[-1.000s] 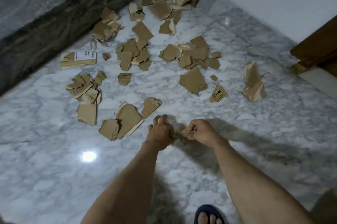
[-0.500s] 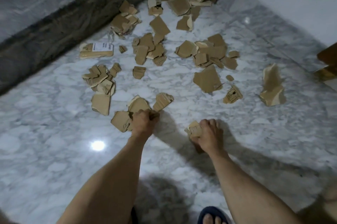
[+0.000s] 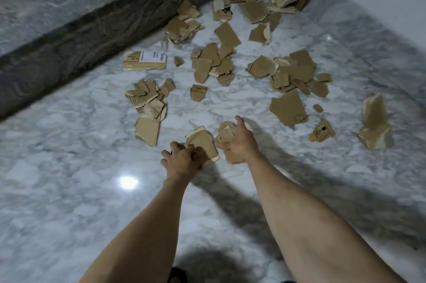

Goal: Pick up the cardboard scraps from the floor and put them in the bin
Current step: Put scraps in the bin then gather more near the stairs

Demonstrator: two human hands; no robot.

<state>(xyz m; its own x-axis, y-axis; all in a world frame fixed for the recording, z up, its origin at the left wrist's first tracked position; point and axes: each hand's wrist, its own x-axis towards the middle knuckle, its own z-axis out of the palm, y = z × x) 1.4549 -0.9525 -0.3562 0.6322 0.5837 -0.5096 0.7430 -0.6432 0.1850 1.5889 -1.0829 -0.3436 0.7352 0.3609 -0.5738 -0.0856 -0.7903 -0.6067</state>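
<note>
White marble floor (image 3: pixel 69 190) lay strewn with torn cardboard scraps (image 3: pixel 214 63) below a dark stone step (image 3: pixel 80 36). Left hand (image 3: pixel 184 160) had its grip closed on a large flat scrap (image 3: pixel 204 144) resting on the floor; right hand (image 3: pixel 239 139) clutched a crumpled bundle of scraps (image 3: pixel 227 131) just beside it.

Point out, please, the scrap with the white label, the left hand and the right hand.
Scrap with the white label (image 3: pixel 154 56): head view, on the label.
Left hand (image 3: pixel 181 161): head view, back of the hand.
Right hand (image 3: pixel 242 142): head view, back of the hand.
</note>
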